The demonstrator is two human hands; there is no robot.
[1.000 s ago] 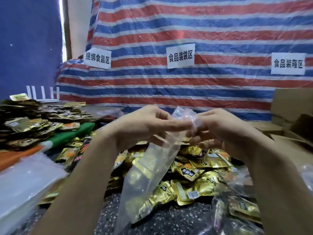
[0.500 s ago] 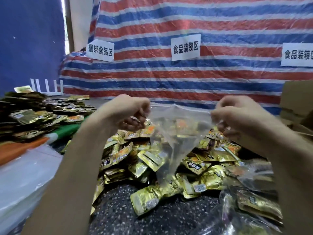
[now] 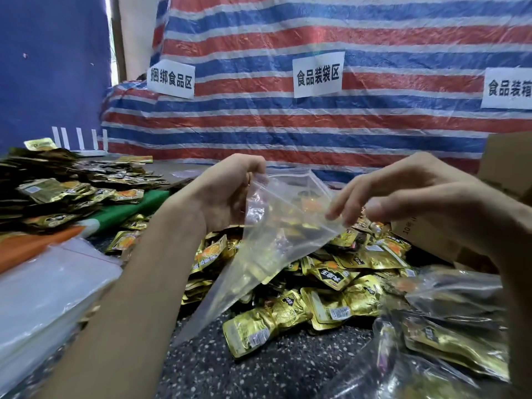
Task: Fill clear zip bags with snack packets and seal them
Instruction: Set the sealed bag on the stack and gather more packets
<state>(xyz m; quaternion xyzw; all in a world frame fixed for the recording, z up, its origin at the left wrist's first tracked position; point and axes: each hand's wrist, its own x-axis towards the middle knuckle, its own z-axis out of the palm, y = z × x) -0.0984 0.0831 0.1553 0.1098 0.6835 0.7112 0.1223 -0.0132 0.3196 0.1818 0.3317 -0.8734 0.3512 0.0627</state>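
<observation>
The bag (image 3: 276, 226) hangs between the left grip (image 3: 227, 191) and the right grip (image 3: 403, 194), both pinching its rim, above a packet heap (image 3: 339, 286) mid-worktop (image 3: 259, 370). A second pile (image 3: 57, 188) lies left, with a bag stack (image 3: 43, 298) before it. Filled bags (image 3: 446, 341) lie near right, boxes (image 3: 506, 159) behind them. A tarp (image 3: 316, 133) bearing signs (image 3: 316, 74) stands behind all, and a router (image 3: 80, 142) sits far left.

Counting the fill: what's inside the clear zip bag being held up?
Nothing seems to be inside the clear zip bag, held by the left hand and right hand. The gold snack packets showing through lie behind it. The left hand covers its top corner.
</observation>
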